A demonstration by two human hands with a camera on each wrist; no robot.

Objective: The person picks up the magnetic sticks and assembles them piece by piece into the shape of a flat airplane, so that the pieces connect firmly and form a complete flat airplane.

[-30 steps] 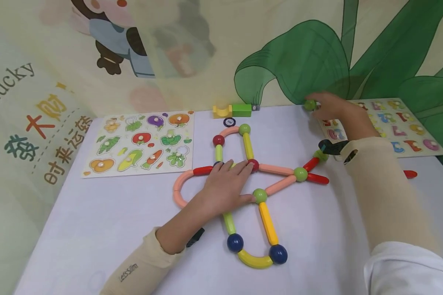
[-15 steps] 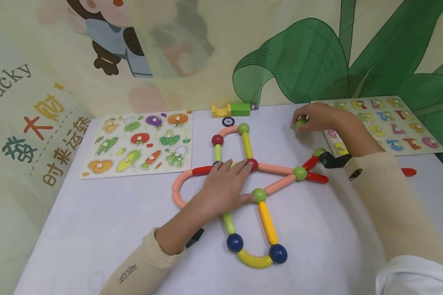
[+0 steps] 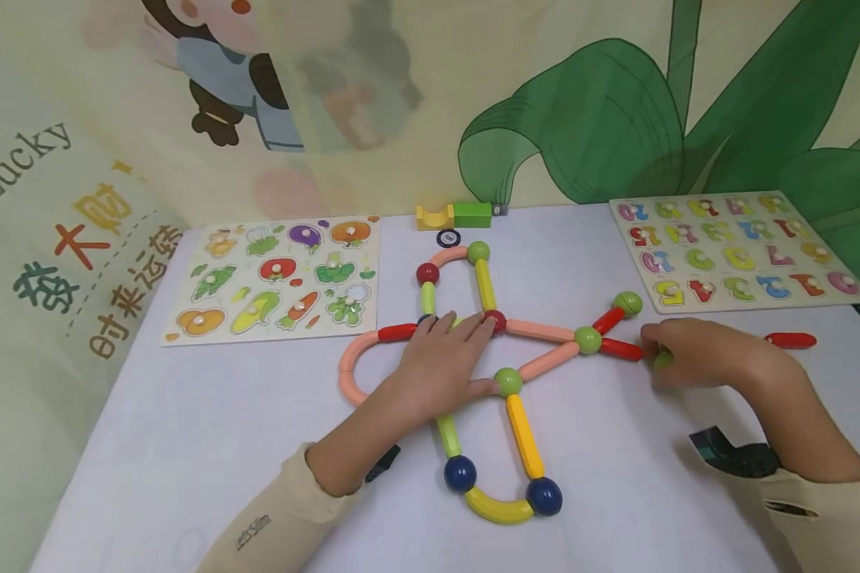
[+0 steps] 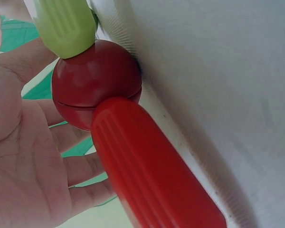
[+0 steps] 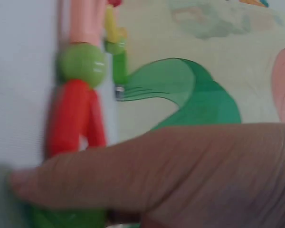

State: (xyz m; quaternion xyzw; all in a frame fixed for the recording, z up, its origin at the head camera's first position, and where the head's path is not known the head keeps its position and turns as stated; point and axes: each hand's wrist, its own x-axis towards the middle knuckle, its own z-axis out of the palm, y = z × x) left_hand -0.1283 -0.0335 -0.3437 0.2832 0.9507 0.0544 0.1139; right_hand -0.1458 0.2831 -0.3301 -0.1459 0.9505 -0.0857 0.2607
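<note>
A flat figure of magnetic sticks and balls lies on the table, with a green ball [image 3: 588, 341] where two pink sticks and two red sticks meet. My left hand [image 3: 440, 362] rests over the figure's middle, fingers spread, its thumb at another green ball [image 3: 507, 382]. Under the left palm, a dark red ball [image 4: 97, 78] joins a red stick [image 4: 147, 166] and a light green one. My right hand [image 3: 709, 354] pinches a loose green ball [image 3: 662, 357], right at the free end of the lower red stick [image 3: 622, 349]. The upper red stick bears a green ball [image 3: 627, 303].
A vegetable puzzle board [image 3: 272, 278] lies at the back left, a number puzzle board [image 3: 741, 251] at the back right. Between them stand yellow and green blocks [image 3: 466, 215] and a round black chip [image 3: 448, 238]. A loose red stick [image 3: 791, 341] lies beyond the right hand.
My right hand has carried the green ball from the back of the table, by the number board, forward to the lower red stick's end. The left hand has stayed in place.
</note>
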